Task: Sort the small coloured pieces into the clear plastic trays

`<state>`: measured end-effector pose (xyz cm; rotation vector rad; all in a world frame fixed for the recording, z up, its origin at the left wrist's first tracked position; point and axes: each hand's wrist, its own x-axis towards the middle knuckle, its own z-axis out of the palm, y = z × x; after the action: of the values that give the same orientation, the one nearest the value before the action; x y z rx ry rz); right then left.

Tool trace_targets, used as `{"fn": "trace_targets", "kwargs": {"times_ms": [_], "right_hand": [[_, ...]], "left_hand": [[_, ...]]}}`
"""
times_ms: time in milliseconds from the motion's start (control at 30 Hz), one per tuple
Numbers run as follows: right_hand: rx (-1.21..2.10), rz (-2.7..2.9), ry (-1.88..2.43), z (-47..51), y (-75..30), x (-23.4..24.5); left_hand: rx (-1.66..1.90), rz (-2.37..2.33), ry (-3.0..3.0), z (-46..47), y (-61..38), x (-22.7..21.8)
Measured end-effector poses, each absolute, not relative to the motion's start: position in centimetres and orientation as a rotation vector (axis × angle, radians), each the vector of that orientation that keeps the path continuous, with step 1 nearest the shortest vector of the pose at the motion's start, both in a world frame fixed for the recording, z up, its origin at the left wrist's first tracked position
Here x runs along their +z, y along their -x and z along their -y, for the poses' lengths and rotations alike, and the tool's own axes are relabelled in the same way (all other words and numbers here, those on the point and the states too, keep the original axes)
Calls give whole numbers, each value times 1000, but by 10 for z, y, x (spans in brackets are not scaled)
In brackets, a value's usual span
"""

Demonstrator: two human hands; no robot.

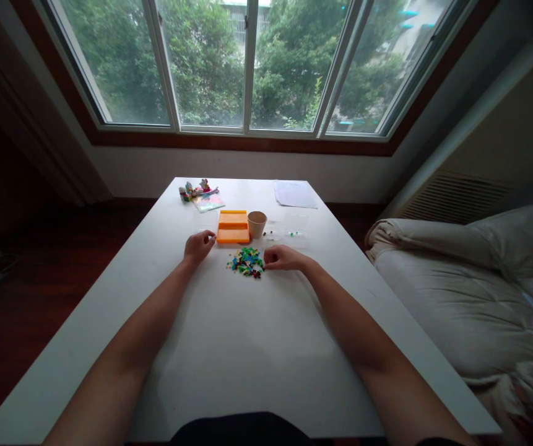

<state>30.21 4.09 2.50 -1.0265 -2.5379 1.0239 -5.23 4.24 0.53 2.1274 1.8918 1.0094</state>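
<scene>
A loose pile of small building bricks (246, 261), green, blue, yellow and dark red, lies on the white table (247, 347). At the pile's right edge is my right hand (283, 257), its fingertips pinched together and down at the bricks. Whether a brick is between them is hidden. My left hand (200, 246) rests left of the orange box (233, 234), thumb and fingers closed in a pinch. Anything held there is too small to make out. Right behind the pile, a brown paper cup (257, 224) stands upright beside the orange box.
Clear trays (296, 234) with a few small pieces lie right of the cup. Farther back are colourful assembled figures (187, 191), a shiny packet (208, 202) and paper sheets (294, 194). A padded pale sofa (433, 297) stands right of the table, below a window.
</scene>
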Motion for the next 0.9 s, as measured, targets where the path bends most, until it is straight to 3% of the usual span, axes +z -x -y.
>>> {"fn": "trace_targets", "kwargs": {"times_ms": [667, 900], "right_hand": [[762, 2370, 1063, -43, -298, 5], [485, 2347, 1144, -37, -283, 4]], "left_hand": [[736, -1629, -2399, -30, 25, 5], [702, -1625, -2399, -29, 24, 6]]}}
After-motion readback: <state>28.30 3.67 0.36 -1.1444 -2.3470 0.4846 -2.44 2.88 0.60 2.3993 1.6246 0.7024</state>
